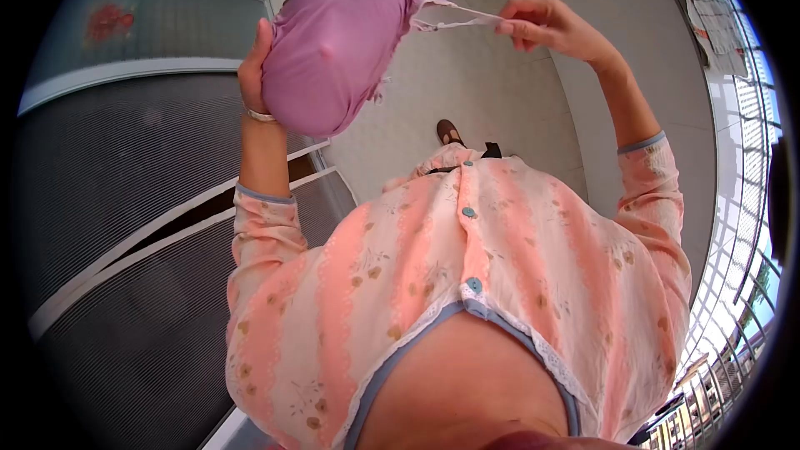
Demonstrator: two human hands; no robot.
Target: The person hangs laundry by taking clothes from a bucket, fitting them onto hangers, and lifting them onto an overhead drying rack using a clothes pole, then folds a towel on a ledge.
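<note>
A pinkish-purple cloth bag or cover [337,46] with a rounded, stuffed-looking shape hangs in the upper middle of the head view. My left hand [256,71] grips its left side, the thumb pointing up along the edge and the other fingers hidden behind the cloth. Thin white straps [467,18] run from its upper right end to my right hand [542,27], which pinches them between thumb and fingers. The straps are stretched between the two. Whatever is inside or behind the cloth is hidden.
Dark ribbed screen panels [133,158] with pale frames stand at the left. A light tiled floor [467,75] lies below, with my brown shoe [448,132] on it. At the right are a pale wall [633,117], a metal grille [746,258] and a hanging cloth [712,29].
</note>
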